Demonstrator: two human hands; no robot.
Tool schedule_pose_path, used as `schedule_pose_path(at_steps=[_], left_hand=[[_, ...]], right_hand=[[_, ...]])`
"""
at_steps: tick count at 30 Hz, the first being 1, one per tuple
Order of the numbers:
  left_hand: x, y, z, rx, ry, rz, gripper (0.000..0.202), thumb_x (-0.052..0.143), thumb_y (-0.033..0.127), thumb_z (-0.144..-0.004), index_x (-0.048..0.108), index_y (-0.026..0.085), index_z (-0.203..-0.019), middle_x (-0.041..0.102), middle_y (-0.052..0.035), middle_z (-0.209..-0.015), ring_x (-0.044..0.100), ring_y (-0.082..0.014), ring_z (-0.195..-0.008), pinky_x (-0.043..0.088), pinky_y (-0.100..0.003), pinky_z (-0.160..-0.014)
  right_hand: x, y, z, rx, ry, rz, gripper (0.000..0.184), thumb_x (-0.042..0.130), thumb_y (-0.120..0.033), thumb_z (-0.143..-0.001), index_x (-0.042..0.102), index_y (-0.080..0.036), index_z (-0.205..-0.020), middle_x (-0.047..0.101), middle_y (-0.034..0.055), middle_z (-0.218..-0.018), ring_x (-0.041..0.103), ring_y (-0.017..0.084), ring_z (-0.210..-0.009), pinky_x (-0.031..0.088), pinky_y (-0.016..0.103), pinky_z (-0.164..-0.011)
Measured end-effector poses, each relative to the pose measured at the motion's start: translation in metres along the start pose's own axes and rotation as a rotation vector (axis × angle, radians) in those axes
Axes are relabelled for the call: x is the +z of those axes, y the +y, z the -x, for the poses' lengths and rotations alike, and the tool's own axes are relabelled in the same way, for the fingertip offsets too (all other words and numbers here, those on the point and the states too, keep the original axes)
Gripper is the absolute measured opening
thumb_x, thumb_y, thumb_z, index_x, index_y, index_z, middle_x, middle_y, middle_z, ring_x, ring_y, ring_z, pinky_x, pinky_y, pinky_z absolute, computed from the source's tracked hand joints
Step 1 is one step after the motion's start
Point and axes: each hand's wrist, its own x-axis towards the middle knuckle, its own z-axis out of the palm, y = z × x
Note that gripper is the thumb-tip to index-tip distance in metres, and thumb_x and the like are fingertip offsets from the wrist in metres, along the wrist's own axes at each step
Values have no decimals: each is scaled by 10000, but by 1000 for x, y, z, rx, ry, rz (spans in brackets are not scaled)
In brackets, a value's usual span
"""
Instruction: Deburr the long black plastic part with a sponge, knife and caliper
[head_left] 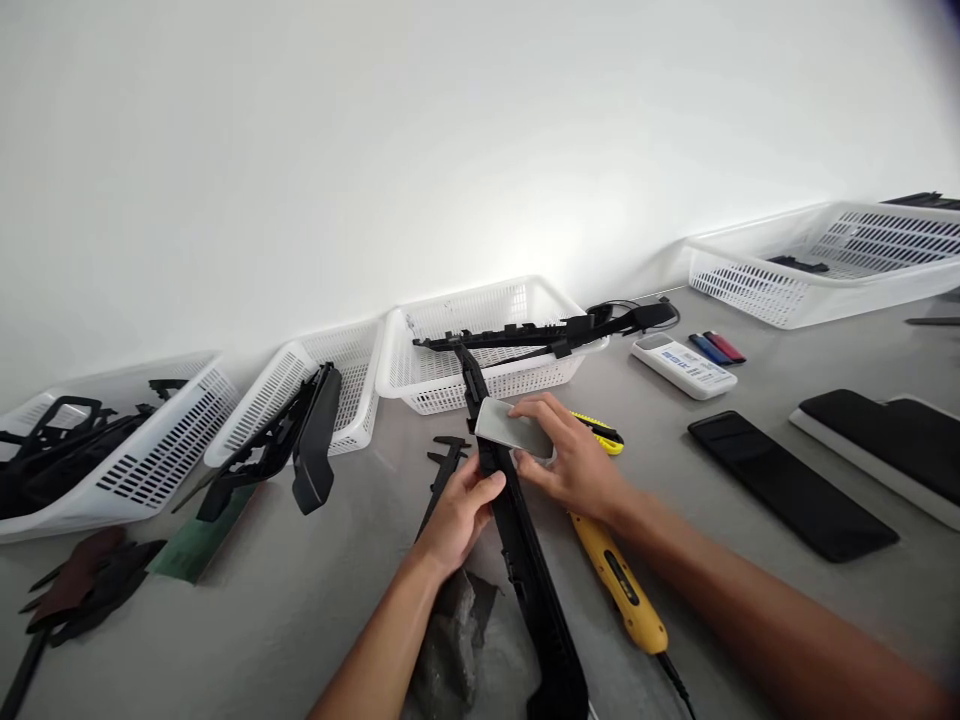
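Observation:
My left hand (456, 515) is closed around a long black plastic trim strip (534, 585), its thumb lying on top. The strip slants from the near edge of the view up toward a white basket. In my right hand (568, 458) is a bent grey piece of sandpaper (510, 427), pinched by the fingers and laid against the strip just above my left thumb. Beneath my right wrist lies a yellow corded hand tool (621, 585), its front end hidden. Black calipers (444, 462) and a crumpled grey cloth (450, 650) lie near my left hand.
White baskets with black plastic parts line the wall: a left one (135, 470), a narrow one (356, 425), a middle one (427, 400) and a right one (787, 300). A yellow cutter knife (604, 433), a phone (791, 485), green sandpaper (199, 540) and gloves (94, 580) lie around.

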Motion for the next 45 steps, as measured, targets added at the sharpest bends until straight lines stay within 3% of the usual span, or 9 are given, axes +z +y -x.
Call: schedule_pose_path(at_steps=[5,8,15,19,23,27,31,36,45], left_hand=[[1,2,-3,65,136,54,404,884,388,-798,789,221,-1153,742,0,-818,703,-207,-869,521,-310,-843],[-1,0,-5,86,169,62,340,922,388,-739,797,208,-999,758,-9,-865,702,-204,-879,523,-286,-816],[0,-3,1,-10,-69,-70,390,773,435,-884,722,178,-1173,652,-3,-788,571,-128,-615,438,-254,-572],[2,-3,1,1,-17,-67,341,748,423,-892,668,174,-1110,622,9,-767,567,-121,-597,451,-256,-570],[1,-5,-1,7,-20,-71,344,737,408,-873,650,174,-1109,630,13,-753,555,-116,-567,434,-250,-542],[0,-8,-2,20,42,-90,255,712,391,-863,623,180,-976,611,21,-686,561,-124,-562,439,-249,-534],[1,-8,-2,70,-9,-101,212,694,341,-870,601,200,-998,618,29,-731,543,-111,-568,430,-238,-533],[-1,-9,-3,114,65,-100,267,710,292,-823,578,217,-1042,607,45,-735,559,-121,-585,467,-249,-562],[3,0,2,91,-42,-254,410,749,336,-858,538,219,-1190,611,25,-858,578,-121,-639,491,-265,-596]], right_hand=[[-5,-3,-1,-20,84,3,415,608,-134,-833,587,-278,-1222,652,90,-1190,650,312,-1119,549,468,-961],[-4,-7,0,-139,-41,-41,433,618,-159,-846,601,-280,-1261,659,97,-1219,654,307,-1119,556,457,-956],[2,1,0,19,57,-13,386,652,-145,-878,616,-288,-1235,661,82,-1228,658,301,-1158,560,459,-990],[2,0,0,-34,-19,-31,379,660,-154,-898,627,-296,-1248,668,79,-1242,653,298,-1177,560,459,-1004],[2,-2,1,26,61,-22,376,644,-137,-893,616,-284,-1238,661,83,-1235,652,295,-1174,556,464,-1001],[1,0,1,-78,-58,-37,392,648,-126,-865,624,-278,-1225,667,83,-1225,654,298,-1150,554,465,-982],[0,2,2,-33,33,6,407,641,-103,-856,620,-279,-1223,662,87,-1225,637,309,-1170,543,481,-997],[2,-2,4,-183,-148,-13,389,659,-130,-875,622,-259,-1240,663,101,-1248,650,294,-1116,554,460,-952],[1,12,1,40,16,65,356,653,-150,-899,620,-277,-1229,698,75,-1195,673,308,-1124,556,482,-963]])
